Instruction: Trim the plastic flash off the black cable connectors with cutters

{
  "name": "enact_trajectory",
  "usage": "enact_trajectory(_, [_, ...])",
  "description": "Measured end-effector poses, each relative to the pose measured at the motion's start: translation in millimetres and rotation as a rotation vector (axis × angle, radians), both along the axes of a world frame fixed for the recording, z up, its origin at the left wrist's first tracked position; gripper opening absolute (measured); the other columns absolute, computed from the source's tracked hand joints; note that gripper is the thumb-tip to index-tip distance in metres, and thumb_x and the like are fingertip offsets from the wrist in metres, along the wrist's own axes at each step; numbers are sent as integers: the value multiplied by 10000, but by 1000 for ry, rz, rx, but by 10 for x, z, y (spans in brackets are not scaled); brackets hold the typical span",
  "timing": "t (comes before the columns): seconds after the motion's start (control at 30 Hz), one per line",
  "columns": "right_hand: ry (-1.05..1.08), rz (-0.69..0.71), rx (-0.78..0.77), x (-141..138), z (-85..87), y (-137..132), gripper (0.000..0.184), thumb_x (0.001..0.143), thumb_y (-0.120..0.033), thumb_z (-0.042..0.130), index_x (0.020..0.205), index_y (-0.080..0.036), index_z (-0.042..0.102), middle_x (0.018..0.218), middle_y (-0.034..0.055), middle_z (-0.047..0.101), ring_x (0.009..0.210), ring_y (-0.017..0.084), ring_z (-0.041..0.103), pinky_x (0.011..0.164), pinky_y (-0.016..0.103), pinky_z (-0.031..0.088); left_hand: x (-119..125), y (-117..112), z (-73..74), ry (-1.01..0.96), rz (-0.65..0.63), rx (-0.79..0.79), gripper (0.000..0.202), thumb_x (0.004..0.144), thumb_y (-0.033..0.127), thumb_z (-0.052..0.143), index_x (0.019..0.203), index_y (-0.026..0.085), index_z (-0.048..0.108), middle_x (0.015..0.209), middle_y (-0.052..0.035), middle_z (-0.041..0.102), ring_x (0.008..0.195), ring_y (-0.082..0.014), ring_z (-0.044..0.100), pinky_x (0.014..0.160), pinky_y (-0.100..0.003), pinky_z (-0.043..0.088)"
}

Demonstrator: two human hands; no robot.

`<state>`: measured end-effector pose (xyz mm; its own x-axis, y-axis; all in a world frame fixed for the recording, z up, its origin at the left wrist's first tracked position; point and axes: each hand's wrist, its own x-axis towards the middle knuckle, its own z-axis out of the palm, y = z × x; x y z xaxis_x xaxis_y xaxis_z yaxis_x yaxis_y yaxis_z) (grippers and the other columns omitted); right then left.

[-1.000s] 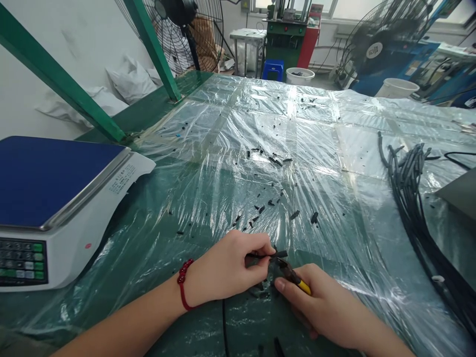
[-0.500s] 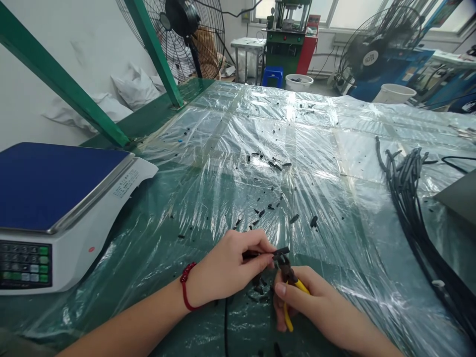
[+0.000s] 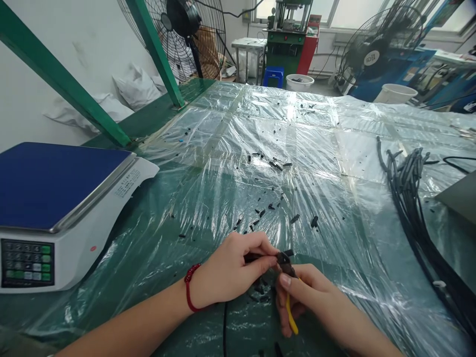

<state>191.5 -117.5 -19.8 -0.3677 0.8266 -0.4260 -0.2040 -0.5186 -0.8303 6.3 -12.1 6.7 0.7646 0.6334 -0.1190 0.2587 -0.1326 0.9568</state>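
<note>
My left hand (image 3: 230,267), with a red bracelet at the wrist, pinches a black cable (image 3: 288,253) between thumb and forefinger. Its short end sticks out past the fingertips, and a thin black length hangs below the hand. My right hand (image 3: 310,290) is wrapped round cutting pliers (image 3: 287,267) with yellow handles. Their dark jaws meet the cable right beside my left fingertips; how far they are closed I cannot tell. Small black scraps (image 3: 262,287) lie on the plastic sheet under both hands.
Plastic sheeting (image 3: 223,193) covers the green table, with black offcuts (image 3: 275,165) scattered over it. A scale (image 3: 74,258) stands at left, beside a green post (image 3: 67,74). A bundle of black cables (image 3: 412,213) lies at right, near a grey box edge (image 3: 461,198).
The pliers' jaws have moved up against my left fingertips and over the cable. My right hand has turned slightly, and less of the yellow handles shows. My left hand has barely shifted.
</note>
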Motion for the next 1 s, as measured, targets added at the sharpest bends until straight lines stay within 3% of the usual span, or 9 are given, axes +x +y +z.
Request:
enact_trajectory(0.23, [-15, 8, -22, -61, -96, -47, 588, 910, -660, 597, 590, -177, 498, 445, -25, 514, 380, 100, 548, 389, 182, 340, 30, 1, -34, 28, 20, -97, 83, 946, 263, 639, 948, 183, 660, 947, -55, 796, 845, -177, 754, 699, -262, 553])
enact_trajectory(0.43, [58, -74, -42, -108, -127, -40, 579, 911, -697, 550, 623, -203, 451, 455, -59, 458, 352, 110, 507, 364, 209, 396, 68, 26, -64, 36, 31, -213, 160, 974, 340, 602, 1026, 191, 625, 881, -44, 783, 630, -129, 647, 554, -228, 473])
enact_trajectory(0.53, [76, -100, -45, -27, -66, 1, 507, 944, -639, 539, 722, -183, 517, 535, -18, 572, 438, 145, 594, 462, 254, 487, 72, 42, -37, 53, 43, -196, 207, 988, 378, 576, 1061, 199, 653, 828, -26, 760, 613, -124, 626, 561, -224, 468])
enact_trajectory(0.6, [33, -65, -35, 60, 1, 31, 407, 958, -551, 585, 838, -162, 586, 668, 34, 676, 603, 183, 679, 611, 299, 543, 71, 45, -7, 61, 57, -160, 213, 984, 380, 580, 1038, 198, 677, 801, -24, 740, 672, -141, 657, 612, -234, 499])
enact_trajectory(0.7, [-128, 32, 34, 179, 97, 59, 318, 971, -473, 605, 911, -162, 635, 846, 60, 713, 822, 204, 682, 785, 329, 528, 70, 50, 47, 100, 67, -101, 203, 968, 357, 591, 950, 183, 694, 749, -22, 701, 687, -155, 657, 633, -247, 508])
enact_trajectory(0.83, [-182, 139, 21, 235, 140, 38, 314, 988, -480, 570, 940, -180, 648, 895, 53, 705, 839, 201, 647, 794, 325, 498, 70, 62, 87, 147, 62, -38, 182, 947, 298, 587, 881, 173, 702, 690, 2, 619, 619, -124, 562, 574, -227, 441])
enact_trajectory(1.0, [-174, 172, -87, 216, 128, -12, 329, 984, -507, 561, 970, -190, 646, 894, 46, 708, 817, 194, 645, 783, 318, 501, 66, 54, 20, 139, 34, -4, 171, 932, 267, 581, 819, 181, 675, 669, 22, 566, 598, -106, 497, 547, -219, 383])
